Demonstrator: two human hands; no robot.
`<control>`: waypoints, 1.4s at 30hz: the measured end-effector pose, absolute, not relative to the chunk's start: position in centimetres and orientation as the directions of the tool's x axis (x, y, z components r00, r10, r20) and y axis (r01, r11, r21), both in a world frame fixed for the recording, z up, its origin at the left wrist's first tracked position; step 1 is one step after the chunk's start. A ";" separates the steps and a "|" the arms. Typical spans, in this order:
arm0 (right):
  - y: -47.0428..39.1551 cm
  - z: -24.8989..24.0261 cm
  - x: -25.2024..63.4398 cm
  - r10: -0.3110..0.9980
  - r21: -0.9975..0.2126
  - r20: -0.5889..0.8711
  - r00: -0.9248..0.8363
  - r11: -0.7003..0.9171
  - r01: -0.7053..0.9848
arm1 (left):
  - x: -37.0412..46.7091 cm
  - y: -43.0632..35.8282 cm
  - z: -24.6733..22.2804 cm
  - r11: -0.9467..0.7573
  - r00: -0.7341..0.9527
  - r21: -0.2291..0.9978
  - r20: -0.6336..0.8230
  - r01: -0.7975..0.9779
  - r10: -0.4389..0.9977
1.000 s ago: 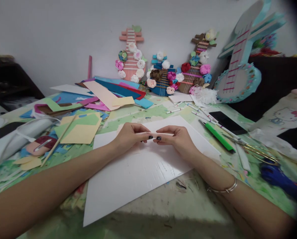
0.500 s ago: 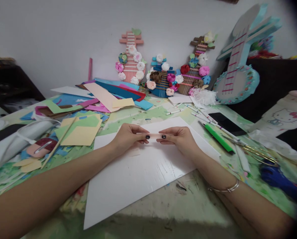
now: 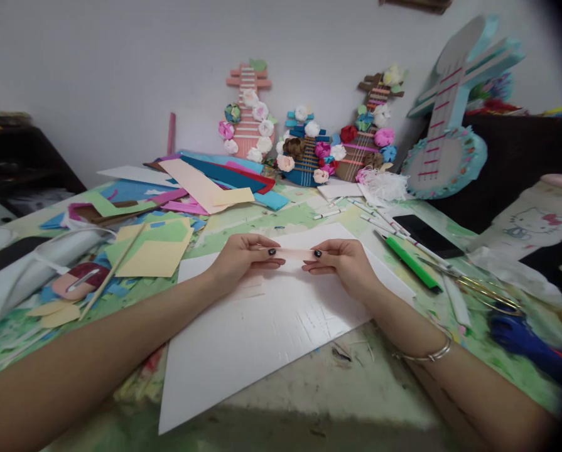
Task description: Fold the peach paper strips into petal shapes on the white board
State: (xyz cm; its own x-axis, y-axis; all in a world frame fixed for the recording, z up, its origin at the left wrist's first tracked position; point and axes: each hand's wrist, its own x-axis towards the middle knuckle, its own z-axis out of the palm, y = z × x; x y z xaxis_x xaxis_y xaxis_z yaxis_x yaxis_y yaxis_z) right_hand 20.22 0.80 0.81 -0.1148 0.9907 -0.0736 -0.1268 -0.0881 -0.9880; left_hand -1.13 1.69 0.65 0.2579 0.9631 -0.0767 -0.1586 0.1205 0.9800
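Pinching a pale strip [image 3: 294, 254] — perhaps paper — left hand [image 3: 237, 260] and right hand [image 3: 347, 263] each have a closed grip.

4 model instruments [image 3: 247, 133] (3 flowered), 1 held strip [image 3: 294, 253], 1 green cutter [image 3: 411, 261], 1 bracelet [image 3: 435, 356].

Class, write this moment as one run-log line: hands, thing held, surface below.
left hand: pinches pale strip | right hand: pinches same strip | below: white sheet | right of sheet: green-handled tool
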 end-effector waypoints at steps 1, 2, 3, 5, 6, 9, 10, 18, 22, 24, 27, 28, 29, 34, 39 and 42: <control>0.8 0.8 20.2 0.990 -0.988 -0.083 -0.111 -0.096 -0.121 | -1.1 1.7 0.6 0.122 0.267 0.978 -0.074 -0.168 0.961; 0.8 0.9 20.3 0.990 -0.989 -0.079 -0.113 -0.092 -0.115 | -1.1 1.6 0.6 0.118 0.275 0.978 -0.068 -0.170 0.959; 0.8 0.9 20.3 0.991 -0.991 -0.062 -0.122 -0.076 -0.109 | -1.1 1.6 0.6 0.109 0.284 0.980 -0.058 -0.165 0.957; 0.8 0.9 20.2 0.988 -0.996 -0.010 -0.156 -0.024 -0.087 | -1.0 1.5 0.7 0.077 0.302 0.987 -0.030 -0.144 0.953; 0.8 0.9 20.1 0.984 -0.998 0.012 -0.177 0.001 -0.065 | -1.0 1.4 0.7 0.060 0.312 0.989 -0.015 -0.134 0.950; 0.7 0.9 19.7 0.971 -0.997 0.051 -0.235 0.064 0.045 | -0.8 1.0 0.7 0.028 0.335 0.994 0.009 -0.106 0.942; 0.6 0.8 19.5 0.967 -0.993 0.061 -0.249 0.084 0.083 | -0.7 0.9 0.7 0.024 0.337 0.995 0.010 -0.096 0.942; 0.0 0.8 18.8 0.945 -0.968 0.123 -0.303 0.182 0.173 | -0.5 0.4 0.7 0.007 0.385 1.000 -0.005 -0.004 0.923; -0.1 0.8 18.7 0.940 -0.969 0.111 -0.324 0.174 0.173 | -0.5 0.6 0.6 0.027 0.382 0.999 -0.034 0.022 0.923; 0.0 0.8 18.8 0.946 -0.975 0.086 -0.314 0.145 0.170 | -0.6 0.7 0.7 0.041 0.363 0.999 -0.048 0.029 0.931; 0.4 0.8 19.3 0.958 -0.982 0.046 -0.282 0.095 0.161 | -0.9 0.9 0.8 0.048 0.322 0.999 -0.048 0.010 0.945; 0.6 0.8 19.6 0.961 -0.984 0.039 -0.274 0.085 0.159 | -1.0 1.0 0.9 0.050 0.312 0.999 -0.047 -0.002 0.949; 0.8 0.8 19.8 0.963 -0.984 0.035 -0.268 0.080 0.158 | -1.1 1.1 0.9 0.055 0.303 0.998 -0.049 -0.013 0.952; 1.5 1.0 20.8 0.964 -0.987 0.007 -0.265 0.048 0.151 | -1.4 1.4 1.1 0.077 0.263 0.996 -0.063 -0.042 0.963; 1.8 1.0 21.2 0.968 -0.993 0.008 -0.251 0.036 0.109 | -1.4 1.3 1.1 0.091 0.256 0.995 -0.078 -0.037 0.963; 1.6 1.0 20.8 0.967 -0.994 0.052 -0.249 0.073 0.079 | -1.2 1.1 1.1 0.093 0.271 0.995 -0.080 -0.034 0.959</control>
State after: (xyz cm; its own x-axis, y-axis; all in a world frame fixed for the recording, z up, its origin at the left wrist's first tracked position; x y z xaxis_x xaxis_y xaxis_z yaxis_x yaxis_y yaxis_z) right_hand 20.80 1.60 1.02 -0.2494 0.9670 0.0516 0.0786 0.0734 -0.9942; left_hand -1.18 1.08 1.13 0.2709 0.9592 -0.0803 -0.0336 0.0928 0.9951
